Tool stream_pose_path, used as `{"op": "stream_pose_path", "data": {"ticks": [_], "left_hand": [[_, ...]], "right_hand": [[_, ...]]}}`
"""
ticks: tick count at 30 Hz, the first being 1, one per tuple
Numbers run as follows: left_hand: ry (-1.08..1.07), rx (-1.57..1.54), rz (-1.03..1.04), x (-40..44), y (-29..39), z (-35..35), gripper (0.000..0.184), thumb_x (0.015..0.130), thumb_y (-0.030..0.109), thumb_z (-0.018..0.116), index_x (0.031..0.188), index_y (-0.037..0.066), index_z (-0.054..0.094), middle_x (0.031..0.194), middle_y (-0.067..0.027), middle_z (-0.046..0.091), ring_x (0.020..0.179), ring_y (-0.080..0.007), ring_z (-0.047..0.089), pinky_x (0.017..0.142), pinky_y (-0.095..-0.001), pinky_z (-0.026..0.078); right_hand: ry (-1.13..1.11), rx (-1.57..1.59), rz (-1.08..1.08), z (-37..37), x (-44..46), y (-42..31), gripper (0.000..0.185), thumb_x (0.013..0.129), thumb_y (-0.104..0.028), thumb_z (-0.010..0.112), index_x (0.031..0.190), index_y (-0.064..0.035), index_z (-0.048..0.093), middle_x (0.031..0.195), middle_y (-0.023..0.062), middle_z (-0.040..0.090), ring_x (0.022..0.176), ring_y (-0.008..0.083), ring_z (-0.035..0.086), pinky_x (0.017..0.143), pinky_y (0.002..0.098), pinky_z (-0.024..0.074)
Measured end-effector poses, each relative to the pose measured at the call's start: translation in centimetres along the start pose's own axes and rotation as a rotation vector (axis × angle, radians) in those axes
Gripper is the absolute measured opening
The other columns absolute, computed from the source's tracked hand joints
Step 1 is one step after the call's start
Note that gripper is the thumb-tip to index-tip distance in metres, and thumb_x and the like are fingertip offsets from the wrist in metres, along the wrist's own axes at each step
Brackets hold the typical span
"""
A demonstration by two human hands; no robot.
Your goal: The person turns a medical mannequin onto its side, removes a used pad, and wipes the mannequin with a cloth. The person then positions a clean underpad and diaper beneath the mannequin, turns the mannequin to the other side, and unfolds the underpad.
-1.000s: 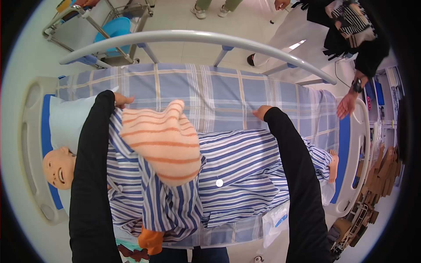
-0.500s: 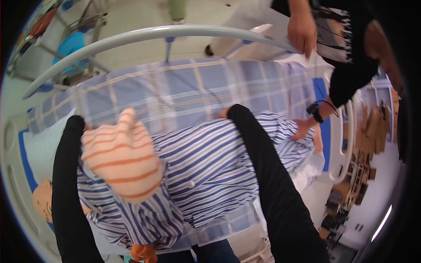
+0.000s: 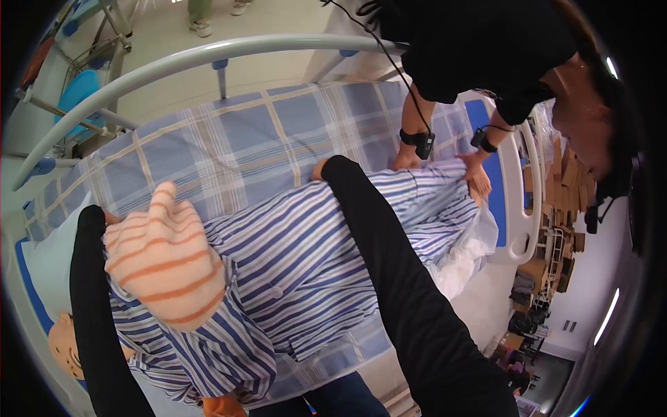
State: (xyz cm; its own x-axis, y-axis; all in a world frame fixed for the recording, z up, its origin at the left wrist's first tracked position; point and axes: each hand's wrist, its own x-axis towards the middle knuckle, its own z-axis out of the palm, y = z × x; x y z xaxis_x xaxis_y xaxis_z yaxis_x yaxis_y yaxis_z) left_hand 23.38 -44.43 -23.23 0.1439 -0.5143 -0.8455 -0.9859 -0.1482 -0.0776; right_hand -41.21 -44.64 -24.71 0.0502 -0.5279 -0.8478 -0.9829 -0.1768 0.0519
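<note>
A manikin in blue-and-white striped pyjamas [image 3: 292,257] lies across the bed, its head [image 3: 66,347] at the left on a pale pillow [image 3: 59,240]. On its upper body is an orange-striped, cream towel-like bundle [image 3: 163,267]. My left arm reaches over the shoulder area; only a bit of my left hand [image 3: 111,218] shows beside the bundle, fingers hidden. Past the hip, my right hand [image 3: 319,169] is at the manikin's far side, its fingers hidden behind my black sleeve [image 3: 399,278] and the pyjamas.
Across the bed, a co-worker in black [image 3: 486,55] leans in, both hands [image 3: 476,177] at the manikin's lower legs. A grey side rail [image 3: 236,47] runs along the far edge of the plaid sheet [image 3: 253,128]. A footboard [image 3: 517,201] stands at the right, a blue basin [image 3: 78,101] far left.
The co-worker has leaned over the bed and brought a second hand down to the manikin's legs. The view has shifted; my hands keep their places at the manikin's far side.
</note>
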Motion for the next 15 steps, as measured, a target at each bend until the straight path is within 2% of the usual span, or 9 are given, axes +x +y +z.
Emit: {"op": "stream_pose_path", "data": {"ticks": [1, 2, 4, 9, 10, 12, 15], "left_hand": [[0.001, 0.008, 0.004, 0.3, -0.2, 0.1, 0.076, 0.075, 0.067, 0.061, 0.102, -0.004, 0.067, 0.107, -0.0241, 0.064, 0.103, -0.0287, 0.060, 0.088, -0.0392, 0.045], [0.003, 0.017, 0.014, 0.8, -0.7, 0.1, 0.076, 0.075, 0.067, 0.061, 0.102, -0.004, 0.067, 0.107, -0.0243, 0.064, 0.103, -0.0289, 0.061, 0.088, -0.0392, 0.045], [0.012, 0.015, 0.030, 1.3, -1.4, 0.3, 0.076, 0.075, 0.067, 0.062, 0.102, -0.004, 0.067, 0.107, -0.0248, 0.064, 0.103, -0.0294, 0.061, 0.088, -0.0391, 0.045], [0.071, 0.042, 0.185, 5.9, -7.6, 2.7, 0.077, 0.074, 0.066, 0.063, 0.102, -0.005, 0.067, 0.106, -0.0260, 0.064, 0.103, -0.0305, 0.061, 0.088, -0.0391, 0.045], [0.126, -0.171, 0.061, -2.7, -2.8, 0.2, 0.083, 0.072, 0.068, 0.064, 0.100, -0.010, 0.066, 0.102, -0.0283, 0.065, 0.101, -0.0349, 0.063, 0.086, -0.0384, 0.047], [0.179, -0.302, 0.074, -4.4, -2.5, 0.3, 0.085, 0.072, 0.070, 0.062, 0.099, -0.011, 0.066, 0.101, -0.0278, 0.065, 0.101, -0.0359, 0.062, 0.087, -0.0380, 0.046], [0.198, -0.363, 0.093, -5.6, -2.2, -0.3, 0.083, 0.074, 0.067, 0.063, 0.101, -0.012, 0.065, 0.104, -0.0268, 0.065, 0.102, -0.0356, 0.062, 0.088, -0.0376, 0.046]], "right_hand": [[0.098, 0.149, 0.160, -0.9, -1.4, -0.3, 0.053, 0.077, -0.045, 0.060, 0.110, -0.0042, 0.067, 0.122, 0.0201, 0.060, 0.112, 0.0347, 0.057, 0.096, 0.0410, 0.0437], [0.131, 0.178, 0.178, -0.8, -1.2, 0.0, 0.053, 0.078, -0.045, 0.059, 0.111, -0.0036, 0.067, 0.120, 0.0208, 0.060, 0.111, 0.0344, 0.058, 0.095, 0.0411, 0.0448], [0.217, 0.233, 0.199, -1.7, -2.4, -0.3, 0.052, 0.081, -0.044, 0.058, 0.112, -0.0030, 0.066, 0.116, 0.0212, 0.062, 0.108, 0.0339, 0.060, 0.093, 0.0414, 0.0461], [0.415, 0.333, 0.151, -8.5, -13.3, -6.2, 0.045, 0.088, -0.043, 0.056, 0.108, -0.0051, 0.067, 0.109, 0.0180, 0.066, 0.103, 0.0320, 0.062, 0.088, 0.0422, 0.0475], [0.480, 0.274, 0.122, -9.3, -14.7, -7.5, 0.044, 0.088, -0.043, 0.055, 0.107, -0.0055, 0.067, 0.108, 0.0169, 0.066, 0.103, 0.0313, 0.062, 0.088, 0.0419, 0.0477], [0.601, 0.150, 0.063, -9.7, -17.9, -9.5, 0.043, 0.090, -0.044, 0.054, 0.104, -0.0064, 0.068, 0.105, 0.0148, 0.067, 0.102, 0.0300, 0.063, 0.086, 0.0411, 0.0481], [0.437, 0.123, 0.065, -10.5, -20.3, -10.9, 0.044, 0.090, -0.045, 0.053, 0.106, -0.0072, 0.068, 0.108, 0.0136, 0.067, 0.104, 0.0281, 0.062, 0.088, 0.0400, 0.0474]]}}
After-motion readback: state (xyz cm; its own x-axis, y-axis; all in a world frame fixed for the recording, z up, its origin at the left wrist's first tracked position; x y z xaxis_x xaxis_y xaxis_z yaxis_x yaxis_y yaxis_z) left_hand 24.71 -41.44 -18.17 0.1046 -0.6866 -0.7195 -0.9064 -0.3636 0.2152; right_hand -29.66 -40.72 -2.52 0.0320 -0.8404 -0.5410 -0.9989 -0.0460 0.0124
